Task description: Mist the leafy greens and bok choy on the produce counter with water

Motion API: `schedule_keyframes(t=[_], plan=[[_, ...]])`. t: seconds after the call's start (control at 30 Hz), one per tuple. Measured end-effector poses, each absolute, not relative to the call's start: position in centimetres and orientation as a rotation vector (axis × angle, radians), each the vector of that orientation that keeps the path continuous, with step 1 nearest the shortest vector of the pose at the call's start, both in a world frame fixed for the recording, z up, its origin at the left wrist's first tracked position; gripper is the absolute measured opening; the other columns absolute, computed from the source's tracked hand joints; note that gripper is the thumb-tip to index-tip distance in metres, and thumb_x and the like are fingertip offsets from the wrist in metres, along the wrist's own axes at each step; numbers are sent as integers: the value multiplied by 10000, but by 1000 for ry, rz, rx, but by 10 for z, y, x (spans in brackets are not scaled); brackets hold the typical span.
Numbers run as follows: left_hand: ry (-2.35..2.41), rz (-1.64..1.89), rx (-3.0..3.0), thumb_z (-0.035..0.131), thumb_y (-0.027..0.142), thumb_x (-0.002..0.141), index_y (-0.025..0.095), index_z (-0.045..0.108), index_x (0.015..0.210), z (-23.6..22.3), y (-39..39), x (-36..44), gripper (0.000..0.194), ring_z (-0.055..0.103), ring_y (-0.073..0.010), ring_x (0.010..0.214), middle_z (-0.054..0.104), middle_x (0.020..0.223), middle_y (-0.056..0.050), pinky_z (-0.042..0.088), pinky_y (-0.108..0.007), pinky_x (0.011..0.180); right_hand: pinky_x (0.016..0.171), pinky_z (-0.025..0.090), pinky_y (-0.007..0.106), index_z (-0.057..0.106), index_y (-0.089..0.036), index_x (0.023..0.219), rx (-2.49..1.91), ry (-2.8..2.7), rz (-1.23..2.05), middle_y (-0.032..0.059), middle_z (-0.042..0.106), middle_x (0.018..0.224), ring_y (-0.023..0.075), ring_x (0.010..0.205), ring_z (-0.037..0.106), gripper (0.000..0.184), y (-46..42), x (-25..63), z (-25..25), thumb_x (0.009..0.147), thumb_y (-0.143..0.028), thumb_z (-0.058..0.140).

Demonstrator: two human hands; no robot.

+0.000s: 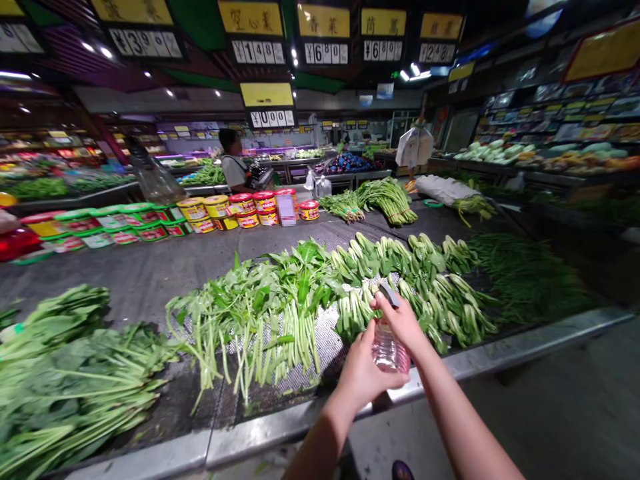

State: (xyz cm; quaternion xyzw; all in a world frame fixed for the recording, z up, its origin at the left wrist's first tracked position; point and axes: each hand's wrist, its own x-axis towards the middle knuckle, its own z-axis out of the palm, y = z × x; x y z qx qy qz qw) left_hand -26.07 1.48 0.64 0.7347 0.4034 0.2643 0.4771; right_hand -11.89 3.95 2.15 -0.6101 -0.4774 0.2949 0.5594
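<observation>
A clear, pinkish spray bottle point(391, 350) with a dark grey spray head point(389, 295) is held over the front edge of the vegetable stand. My left hand point(367, 370) is closed around the bottle's body from the left. Up at the neck and head, my right hand point(399, 323) grips it with bent fingers, some of them hidden. Small bok choy point(450, 303) lies in rows just beyond and to the right of the hands. Leafy water spinach point(270, 300) with long pale stems spreads out on their left.
A metal rim point(270, 430) runs along the stand's front. Broad-leaved greens point(85, 380) fill the left, dark thin greens point(530, 277) the right. Stacked tubs point(245, 207) and bundled long green stalks point(387, 200) line the back. Price signs point(267, 107) hang above; a person point(234, 167) is beyond.
</observation>
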Motion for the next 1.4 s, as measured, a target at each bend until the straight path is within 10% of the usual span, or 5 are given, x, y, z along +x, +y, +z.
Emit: schedule_keyframes(t=[1.4], plan=[[922, 585, 1835, 863, 408, 418, 151, 295, 1423, -11, -5, -357, 1183, 454, -327, 1218, 445, 1382, -144, 376, -424, 1046, 708, 486, 347, 644, -181, 892, -1454, -999, 710, 77, 690, 886, 238, 813, 630, 469, 11, -210, -3, 754, -616, 535]])
